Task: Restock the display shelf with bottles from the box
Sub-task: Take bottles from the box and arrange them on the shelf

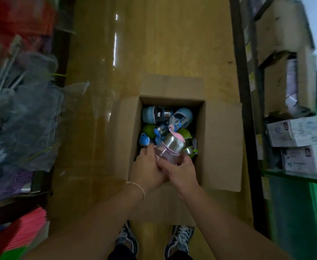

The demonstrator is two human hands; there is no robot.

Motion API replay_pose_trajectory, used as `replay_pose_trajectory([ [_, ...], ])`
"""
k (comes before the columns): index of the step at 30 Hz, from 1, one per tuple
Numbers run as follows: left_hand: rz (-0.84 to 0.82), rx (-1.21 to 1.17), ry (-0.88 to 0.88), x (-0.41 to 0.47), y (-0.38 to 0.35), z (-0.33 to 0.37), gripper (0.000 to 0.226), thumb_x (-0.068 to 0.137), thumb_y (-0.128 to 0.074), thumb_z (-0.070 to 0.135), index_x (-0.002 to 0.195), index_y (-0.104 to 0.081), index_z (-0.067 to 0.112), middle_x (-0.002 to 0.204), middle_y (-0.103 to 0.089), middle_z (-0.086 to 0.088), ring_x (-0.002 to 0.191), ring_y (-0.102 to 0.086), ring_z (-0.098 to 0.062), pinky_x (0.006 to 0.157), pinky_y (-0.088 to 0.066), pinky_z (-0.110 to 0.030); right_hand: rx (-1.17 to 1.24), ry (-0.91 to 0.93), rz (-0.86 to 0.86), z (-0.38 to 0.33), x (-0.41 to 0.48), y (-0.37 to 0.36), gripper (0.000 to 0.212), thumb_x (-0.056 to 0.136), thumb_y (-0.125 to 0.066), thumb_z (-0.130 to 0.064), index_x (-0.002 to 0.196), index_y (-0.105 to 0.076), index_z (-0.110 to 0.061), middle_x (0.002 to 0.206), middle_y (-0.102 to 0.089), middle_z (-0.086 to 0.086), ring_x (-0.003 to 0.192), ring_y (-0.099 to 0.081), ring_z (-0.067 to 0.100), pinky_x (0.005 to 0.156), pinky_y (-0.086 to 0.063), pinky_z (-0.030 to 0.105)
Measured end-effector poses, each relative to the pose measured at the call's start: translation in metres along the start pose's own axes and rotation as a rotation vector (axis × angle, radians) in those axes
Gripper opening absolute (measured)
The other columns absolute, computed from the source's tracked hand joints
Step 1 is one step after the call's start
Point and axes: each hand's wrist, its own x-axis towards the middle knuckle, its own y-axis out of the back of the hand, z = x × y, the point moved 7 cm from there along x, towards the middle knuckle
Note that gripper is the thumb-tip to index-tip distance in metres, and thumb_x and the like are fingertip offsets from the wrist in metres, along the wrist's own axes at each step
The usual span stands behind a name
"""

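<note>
Pink-capped steel bottle [170, 147] sits at the near edge of the box [221, 143], tilted, base toward the person; left hand [147, 167] and right hand [180, 170] both curl around its lower end; blue and green bottles [156, 114] lie loose behind it in the box; pick-up step under way, judging so; next calls for lifting clear and turning to the shelf [292, 173] right of the box.

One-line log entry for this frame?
phase: pick | left hand, right hand: gripping pink steel bottle | location: at open cardboard box | box: more bottles inside

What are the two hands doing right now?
Left hand: grips the pink-trimmed steel bottle.
Right hand: grips the same bottle.
</note>
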Motion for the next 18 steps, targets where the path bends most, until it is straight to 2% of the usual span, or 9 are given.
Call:
replay_pose_trajectory([
  [1,0.012,0.01,-0.014,-0.006,0.01,0.013,0.077,0.071,-0.072,0.046,0.135,-0.037,0.019,0.119,-0.05,-0.007,0.102,-0.058,-0.028,0.083,-0.053,-0.044,-0.021,0.018,0.0,-0.015,-0.011,0.004,0.088,0.046,-0.096,-0.037,0.124,-0.059,-0.018,0.11,-0.072,-0.002,0.094,-0.072,0.012,0.083,-0.061,0.036],
  [3,0.018,0.014,-0.031,-0.021,0.031,0.037,0.072,0.071,-0.07,0.047,0.131,-0.038,0.022,0.115,-0.049,-0.005,0.097,-0.058,-0.027,0.08,-0.054,-0.043,-0.055,0.055,-0.004,-0.045,-0.037,0.013,0.083,0.052,-0.096,-0.033,0.124,-0.058,-0.019,0.11,-0.071,-0.002,0.095,-0.072,0.013,0.083,-0.062,0.04],
  [6,-0.016,-0.036,-0.044,-0.05,0.064,0.074,0.079,0.064,-0.068,0.055,0.13,-0.039,0.023,0.118,-0.048,-0.005,0.099,-0.058,-0.025,0.082,-0.055,-0.043,-0.079,0.1,-0.02,-0.087,-0.084,0.025,0.076,0.058,-0.097,-0.027,0.122,-0.057,-0.017,0.11,-0.07,-0.002,0.095,-0.072,0.015,0.082,-0.062,0.045],
  [9,-0.074,-0.058,-0.092,-0.081,0.106,0.12,0.078,0.059,-0.068,0.059,0.127,-0.041,0.031,0.117,-0.054,0.0,0.1,-0.06,-0.021,0.085,-0.054,-0.042,-0.125,0.157,-0.02,-0.133,-0.139,0.036,0.09,0.045,-0.099,-0.048,0.122,-0.059,-0.022,0.11,-0.071,-0.002,0.093,-0.074,0.021,0.078,-0.062,0.05],
  [11,-0.117,-0.087,-0.134,-0.099,0.135,0.15,0.071,0.057,-0.07,0.06,0.118,-0.044,0.035,0.112,-0.058,0.005,0.098,-0.061,-0.014,0.085,-0.055,-0.041,-0.144,0.2,-0.023,-0.163,-0.174,0.045,0.086,0.05,-0.098,-0.043,0.123,-0.058,-0.021,0.111,-0.071,-0.002,0.09,-0.073,0.015,0.076,-0.063,0.043],
  [13,-0.159,-0.106,-0.195,-0.115,0.164,0.183,0.07,0.054,-0.072,0.059,0.114,-0.046,0.035,0.107,-0.062,0.01,0.096,-0.062,-0.009,0.084,-0.056,-0.038,-0.141,0.257,-0.021,-0.196,-0.207,0.054,0.078,0.058,-0.096,-0.031,0.123,-0.056,-0.019,0.109,-0.07,-0.003,0.083,-0.073,0.007,0.068,-0.062,0.03],
  [15,-0.179,-0.136,-0.282,-0.132,0.191,0.218,0.067,0.054,-0.076,0.055,0.112,-0.05,0.034,0.102,-0.065,0.013,0.092,-0.063,-0.003,0.083,-0.056,-0.034,-0.117,0.312,-0.005,-0.228,-0.236,0.064,0.078,0.056,-0.097,-0.028,0.123,-0.057,-0.018,0.108,-0.07,-0.003,0.086,-0.072,0.005,0.066,-0.058,0.022],
  [18,-0.158,-0.184,-0.414,-0.159,0.23,0.267,0.056,0.062,-0.082,0.043,0.111,-0.056,0.034,0.093,-0.068,0.017,0.085,-0.062,0.011,0.076,-0.054,-0.018,-0.125,0.399,0.038,-0.272,-0.281,0.074,0.086,0.049,-0.098,-0.037,0.123,-0.056,-0.021,0.11,-0.07,-0.006,0.093,-0.07,0.005,0.074,-0.059,0.027],
])
